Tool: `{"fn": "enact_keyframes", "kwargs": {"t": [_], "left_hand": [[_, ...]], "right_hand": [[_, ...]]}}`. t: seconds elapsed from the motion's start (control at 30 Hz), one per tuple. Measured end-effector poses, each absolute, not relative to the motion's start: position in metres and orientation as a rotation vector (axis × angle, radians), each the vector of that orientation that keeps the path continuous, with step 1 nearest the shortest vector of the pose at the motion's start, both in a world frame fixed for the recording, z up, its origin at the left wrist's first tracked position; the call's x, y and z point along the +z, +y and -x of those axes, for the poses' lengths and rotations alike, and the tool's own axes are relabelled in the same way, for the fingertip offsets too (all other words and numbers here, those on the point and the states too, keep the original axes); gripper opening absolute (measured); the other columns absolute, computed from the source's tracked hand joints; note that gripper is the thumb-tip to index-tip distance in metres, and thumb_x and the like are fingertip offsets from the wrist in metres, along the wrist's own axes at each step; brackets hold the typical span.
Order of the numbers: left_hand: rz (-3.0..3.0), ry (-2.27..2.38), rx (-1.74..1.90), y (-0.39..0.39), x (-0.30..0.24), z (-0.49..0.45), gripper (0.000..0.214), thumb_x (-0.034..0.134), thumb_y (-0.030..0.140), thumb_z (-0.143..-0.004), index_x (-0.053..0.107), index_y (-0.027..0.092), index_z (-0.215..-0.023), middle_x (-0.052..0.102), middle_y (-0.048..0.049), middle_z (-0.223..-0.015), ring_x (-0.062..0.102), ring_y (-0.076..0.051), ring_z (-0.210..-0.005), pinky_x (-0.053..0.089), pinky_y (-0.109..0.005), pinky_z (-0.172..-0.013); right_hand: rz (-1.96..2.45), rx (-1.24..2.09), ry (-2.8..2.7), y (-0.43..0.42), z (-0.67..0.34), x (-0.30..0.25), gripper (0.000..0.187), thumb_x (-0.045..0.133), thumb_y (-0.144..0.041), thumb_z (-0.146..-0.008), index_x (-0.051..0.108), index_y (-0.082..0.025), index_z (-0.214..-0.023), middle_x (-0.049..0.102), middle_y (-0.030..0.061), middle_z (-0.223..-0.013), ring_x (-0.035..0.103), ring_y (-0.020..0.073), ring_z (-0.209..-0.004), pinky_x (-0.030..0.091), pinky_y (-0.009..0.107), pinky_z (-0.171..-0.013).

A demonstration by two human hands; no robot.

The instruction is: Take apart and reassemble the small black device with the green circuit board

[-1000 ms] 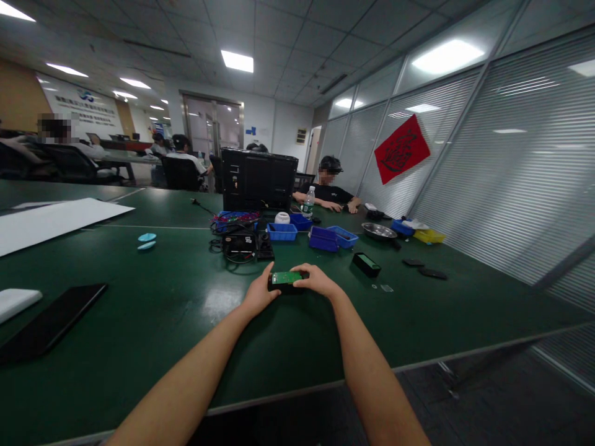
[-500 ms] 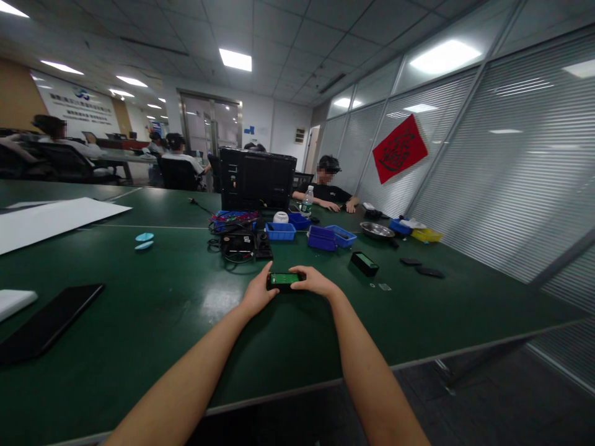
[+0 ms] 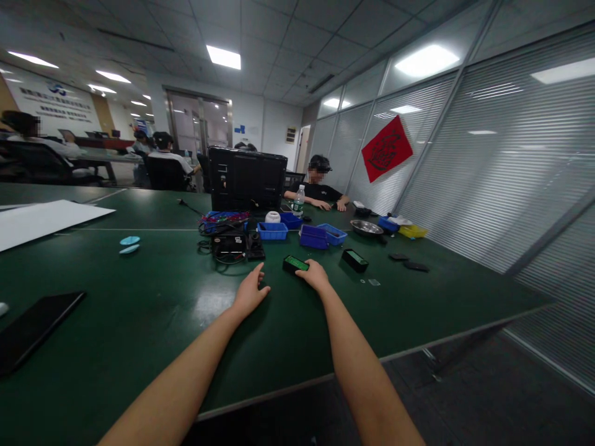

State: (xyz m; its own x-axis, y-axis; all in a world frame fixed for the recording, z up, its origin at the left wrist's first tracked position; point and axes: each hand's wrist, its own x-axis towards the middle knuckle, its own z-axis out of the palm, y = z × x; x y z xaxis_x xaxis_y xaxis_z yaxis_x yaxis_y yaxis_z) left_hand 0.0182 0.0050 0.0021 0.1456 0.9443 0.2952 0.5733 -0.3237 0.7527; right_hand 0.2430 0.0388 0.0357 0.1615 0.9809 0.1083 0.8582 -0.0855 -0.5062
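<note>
A small black box with a green circuit board in its top [image 3: 294, 264] sits near the middle of the green table [image 3: 186, 347]. My right hand [image 3: 316, 275] grips its right end, thumb in front and fingers behind. To the left of the box, my left hand [image 3: 250, 291] is apart from it, thumb and fingers spread with nothing in them. A second black box with a pale green top [image 3: 354, 260] lies to the right of my right hand. Close to it on the table are a small ring [image 3: 362, 281] and a clear flat piece [image 3: 374, 282].
Beyond my hands stand a black device with cables [image 3: 229, 246], blue trays [image 3: 273, 231], a white ball [image 3: 273, 217], a bottle [image 3: 299, 201] and a monitor [image 3: 248, 179]. A metal bowl [image 3: 367, 228] is at right. A black panel [image 3: 39, 328] lies left. Another person [image 3: 320, 186] sits opposite.
My left hand has let go of the box and drawn back to its left. My right hand still holds the box, which is now turned at an angle and shifted slightly away. The view has swung slightly right.
</note>
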Motion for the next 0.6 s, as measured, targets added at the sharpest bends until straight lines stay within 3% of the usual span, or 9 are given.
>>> {"fn": "enact_keyframes", "kwargs": {"t": [0.17,0.27,0.6], "left_hand": [[-2.001,1.439,1.043,0.007,-0.002,-0.018,0.069,0.060,0.020,-0.066,0.034,0.019,-0.130,0.056,-0.0063,-0.107,0.055,-0.014,-0.091,0.045,-0.027,-0.083],[-2.016,1.442,1.038,0.008,-0.004,-0.017,0.067,0.060,0.021,-0.066,0.036,0.019,-0.129,0.057,-0.0061,-0.107,0.055,-0.014,-0.090,0.045,-0.027,-0.083],[-2.047,1.434,1.045,0.010,-0.007,-0.017,0.066,0.061,0.022,-0.066,0.037,0.020,-0.128,0.058,-0.0053,-0.106,0.056,-0.015,-0.090,0.045,-0.028,-0.083]], "right_hand": [[2.103,0.344,-1.620,0.041,-0.251,0.037,0.054,0.048,-0.055,-0.074,0.055,-0.015,-0.110,0.058,0.0134,-0.107,0.055,0.0244,-0.096,0.041,0.030,-0.074],[2.149,0.345,-1.580,0.044,-0.247,0.037,0.048,0.038,-0.050,-0.081,0.057,-0.015,-0.108,0.058,0.0148,-0.107,0.055,0.0251,-0.098,0.041,0.031,-0.074],[2.066,0.254,-1.597,0.040,-0.239,0.037,0.036,0.052,-0.041,-0.073,0.055,-0.016,-0.099,0.058,0.0105,-0.101,0.056,0.0207,-0.086,0.040,0.026,-0.065]]}}
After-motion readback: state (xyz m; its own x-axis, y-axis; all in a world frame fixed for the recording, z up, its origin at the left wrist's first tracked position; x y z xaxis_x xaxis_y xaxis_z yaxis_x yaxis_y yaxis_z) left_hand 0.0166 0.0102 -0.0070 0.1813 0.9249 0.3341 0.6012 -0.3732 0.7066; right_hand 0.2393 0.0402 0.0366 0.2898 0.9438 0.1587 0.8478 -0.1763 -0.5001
